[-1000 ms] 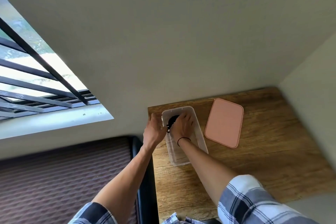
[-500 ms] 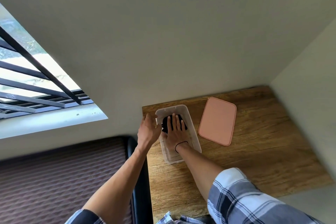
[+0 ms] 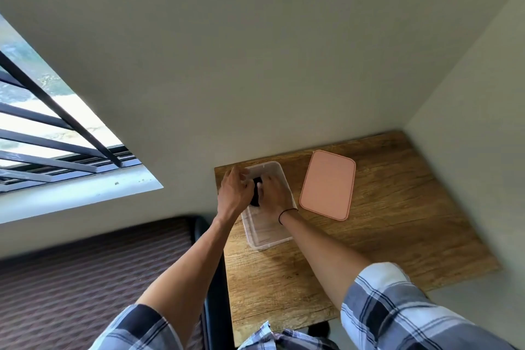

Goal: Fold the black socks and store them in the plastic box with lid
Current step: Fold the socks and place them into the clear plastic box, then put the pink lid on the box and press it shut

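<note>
A clear plastic box (image 3: pixel 267 236) stands on the wooden table near its back left corner. Black socks (image 3: pixel 255 196) show as a dark bundle inside the box's far half, mostly hidden between my hands. My left hand (image 3: pixel 234 192) reaches over the box's left wall and touches the socks from the left. My right hand (image 3: pixel 277 193) is inside the box, pressed on the socks from the right, with a thin black band on its wrist. The pink lid (image 3: pixel 328 185) lies flat on the table to the right of the box.
The wooden table (image 3: pixel 397 221) fits into a corner of pale walls. A barred window (image 3: pixel 42 136) is at the left. A dark chair back (image 3: pixel 216 293) and a striped floor lie left of the table.
My left hand has moved from the box's outer left wall over into the box onto the socks. My right hand went from flat with spread fingers to curled around the socks.
</note>
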